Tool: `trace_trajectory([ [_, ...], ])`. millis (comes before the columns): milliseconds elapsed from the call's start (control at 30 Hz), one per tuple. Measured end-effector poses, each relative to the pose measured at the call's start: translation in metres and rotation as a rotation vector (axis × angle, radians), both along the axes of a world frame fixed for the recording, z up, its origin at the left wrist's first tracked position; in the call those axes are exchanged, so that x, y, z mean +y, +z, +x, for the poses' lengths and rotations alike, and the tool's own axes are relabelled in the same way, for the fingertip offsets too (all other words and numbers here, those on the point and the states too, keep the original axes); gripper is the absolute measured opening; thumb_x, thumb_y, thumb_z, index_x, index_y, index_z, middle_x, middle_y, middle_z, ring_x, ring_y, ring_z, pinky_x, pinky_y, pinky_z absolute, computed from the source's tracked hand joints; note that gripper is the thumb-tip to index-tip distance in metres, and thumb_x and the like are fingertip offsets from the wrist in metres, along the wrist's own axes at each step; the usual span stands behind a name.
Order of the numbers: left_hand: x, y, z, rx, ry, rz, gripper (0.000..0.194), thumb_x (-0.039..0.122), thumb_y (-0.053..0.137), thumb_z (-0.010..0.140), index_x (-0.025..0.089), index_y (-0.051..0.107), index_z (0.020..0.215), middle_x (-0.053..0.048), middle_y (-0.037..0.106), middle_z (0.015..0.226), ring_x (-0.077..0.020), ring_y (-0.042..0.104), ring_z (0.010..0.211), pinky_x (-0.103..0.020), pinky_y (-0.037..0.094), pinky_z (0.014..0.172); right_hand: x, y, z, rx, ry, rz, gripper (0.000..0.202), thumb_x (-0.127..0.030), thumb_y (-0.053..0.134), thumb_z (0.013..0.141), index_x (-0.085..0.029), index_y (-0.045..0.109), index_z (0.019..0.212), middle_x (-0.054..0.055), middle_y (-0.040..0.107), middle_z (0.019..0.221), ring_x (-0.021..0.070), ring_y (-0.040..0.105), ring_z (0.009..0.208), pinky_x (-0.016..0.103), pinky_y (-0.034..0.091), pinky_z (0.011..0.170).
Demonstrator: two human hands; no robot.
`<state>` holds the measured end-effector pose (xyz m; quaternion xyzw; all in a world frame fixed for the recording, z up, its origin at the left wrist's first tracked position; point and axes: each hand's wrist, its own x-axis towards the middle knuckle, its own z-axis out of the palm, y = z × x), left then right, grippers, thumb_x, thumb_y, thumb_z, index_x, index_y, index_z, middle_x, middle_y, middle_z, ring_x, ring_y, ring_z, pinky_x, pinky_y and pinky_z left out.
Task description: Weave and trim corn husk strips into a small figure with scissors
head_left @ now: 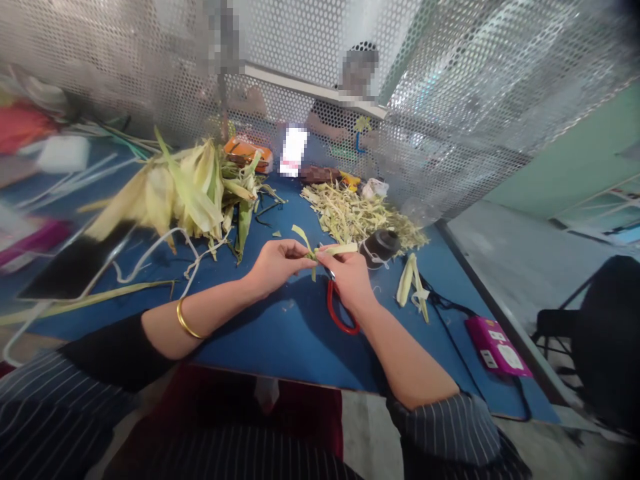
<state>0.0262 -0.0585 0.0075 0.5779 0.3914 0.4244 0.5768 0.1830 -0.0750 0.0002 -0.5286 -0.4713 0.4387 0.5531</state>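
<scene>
Both hands meet over the middle of the blue table. My left hand is closed, its thumb and fingers pinching a narrow pale-green corn husk strip. Pressed close beside it, my right hand is closed on the same small bunch, and a paler piece of husk sticks out to the right. Red-handled scissors show under my right hand, with a bit of metal by its fingers; whether the hand grips them I cannot tell. A black thread spool stands just right of that hand.
Whole corn husks are heaped at the back left, near a dark-screened phone and a white cable. Shredded husk is piled behind the spool. Right are husk pieces and a purple box with a cord. Perforated mesh borders the back.
</scene>
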Motion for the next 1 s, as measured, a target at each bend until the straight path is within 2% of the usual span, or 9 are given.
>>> trace_trajectory([
  [67,0.003,0.000,-0.002,0.017,-0.065,-0.002,0.022,0.029,0.077,0.064,0.012,0.063,0.068,0.002,0.057,0.054,-0.0049,0.046,0.047,-0.019,0.035,0.045,0.000,0.000,0.003,0.079,0.057,-0.037,0.015,-0.028,0.078,0.062,-0.018,0.070,0.069,-0.001,0.066,0.066,0.0126,0.058,0.064,0.028,0.045,0.068],
  [167,0.009,-0.001,-0.007,0.009,-0.202,-0.011,0.025,0.029,0.079,0.063,0.012,0.063,0.069,0.002,0.058,0.054,-0.0051,0.046,0.045,-0.019,0.035,0.043,0.001,-0.002,0.008,0.260,0.229,-0.165,0.020,-0.030,0.081,0.060,-0.017,0.069,0.069,-0.002,0.065,0.062,0.0103,0.056,0.057,0.027,0.045,0.063],
  [233,0.014,-0.003,-0.009,-0.026,-0.279,-0.031,0.026,0.030,0.080,0.062,0.011,0.063,0.070,0.000,0.061,0.058,-0.0062,0.049,0.047,-0.020,0.037,0.044,0.002,-0.002,0.010,0.324,0.276,-0.232,0.024,-0.033,0.082,0.058,-0.017,0.070,0.071,-0.001,0.066,0.063,0.0105,0.057,0.057,0.027,0.045,0.062],
  [400,0.016,-0.007,-0.009,-0.068,-0.303,-0.070,0.026,0.035,0.073,0.071,0.013,0.064,0.081,-0.001,0.063,0.067,-0.0072,0.050,0.049,-0.021,0.040,0.046,0.002,0.001,0.009,0.317,0.190,-0.136,0.023,-0.034,0.081,0.060,-0.016,0.070,0.069,0.000,0.066,0.064,0.0096,0.055,0.055,0.027,0.045,0.063],
  [533,0.014,-0.005,-0.009,-0.008,-0.299,-0.010,0.024,0.036,0.069,0.075,0.013,0.063,0.075,-0.001,0.061,0.065,-0.0063,0.046,0.049,-0.021,0.036,0.047,0.001,0.003,0.010,0.251,0.146,-0.099,0.021,-0.033,0.081,0.060,-0.017,0.070,0.067,-0.001,0.064,0.061,0.0088,0.052,0.054,0.025,0.043,0.059],
  [667,0.018,-0.001,-0.014,0.016,-0.367,0.121,0.024,0.036,0.068,0.076,0.014,0.063,0.068,0.000,0.058,0.062,-0.0077,0.048,0.056,-0.021,0.037,0.054,-0.001,0.002,0.011,0.334,0.274,-0.220,0.023,-0.034,0.082,0.059,-0.017,0.069,0.068,-0.001,0.065,0.062,0.0095,0.054,0.056,0.026,0.043,0.060],
  [767,0.024,-0.001,-0.018,0.023,-0.428,0.148,0.025,0.038,0.070,0.073,0.014,0.064,0.068,-0.001,0.058,0.062,-0.0091,0.048,0.057,-0.022,0.038,0.055,-0.003,0.002,0.009,0.403,0.336,-0.301,0.026,-0.036,0.082,0.058,-0.017,0.069,0.070,0.000,0.066,0.065,0.0105,0.056,0.059,0.027,0.044,0.063],
  [867,0.025,-0.003,-0.017,0.009,-0.398,0.111,0.027,0.040,0.069,0.074,0.014,0.064,0.070,0.001,0.054,0.057,-0.0074,0.043,0.051,-0.021,0.035,0.051,-0.003,0.003,0.006,0.392,0.261,-0.242,0.026,-0.036,0.082,0.059,-0.017,0.069,0.070,-0.001,0.065,0.064,0.0102,0.054,0.057,0.027,0.044,0.062],
  [1000,0.019,-0.001,-0.014,-0.015,-0.365,0.038,0.041,0.051,0.050,0.085,0.014,0.063,0.074,-0.001,0.055,0.059,-0.0090,0.047,0.052,-0.022,0.038,0.052,-0.003,0.007,0.007,0.313,0.129,-0.103,0.021,-0.033,0.081,0.061,-0.017,0.070,0.070,-0.001,0.064,0.062,0.0096,0.053,0.056,0.026,0.041,0.060],
])
